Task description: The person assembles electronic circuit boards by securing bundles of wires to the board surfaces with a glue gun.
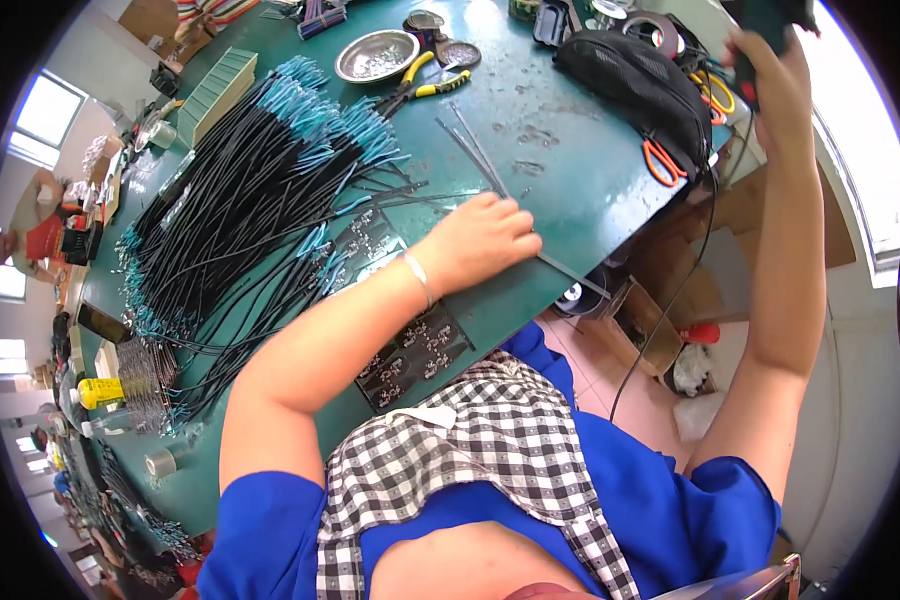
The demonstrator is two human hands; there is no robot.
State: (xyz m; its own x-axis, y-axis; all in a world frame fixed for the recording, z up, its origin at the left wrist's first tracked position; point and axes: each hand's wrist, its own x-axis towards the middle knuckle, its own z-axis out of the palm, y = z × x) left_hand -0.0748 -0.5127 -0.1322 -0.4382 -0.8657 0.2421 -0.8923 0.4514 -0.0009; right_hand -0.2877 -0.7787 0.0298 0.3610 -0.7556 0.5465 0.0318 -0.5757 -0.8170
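Note:
My left hand (482, 240) is closed, knuckles up, low over the green table. Several thin grey strips (478, 150) fan out from its far side, and a grey length (576, 277) comes out by its right edge. One black cable reaches the fingers from the left. My right hand (782, 95) is raised at the upper right, wrapped round a dark tool (770, 18) with a small red part; the frame cuts it off. Left of my left hand lies a large bundle of black cables (220, 220) with blue-green ends. Beneath my left forearm are dark trays (417, 357) with small metal parts.
Yellow-handled pliers (440, 85) lie near a round metal dish (377, 56). A black mesh pouch (635, 90) and orange-handled scissors (662, 163) are at the table's right edge. A black cord (670, 310) hangs past that edge, above a cardboard box (635, 325). A yellow bottle (100, 392) is far left.

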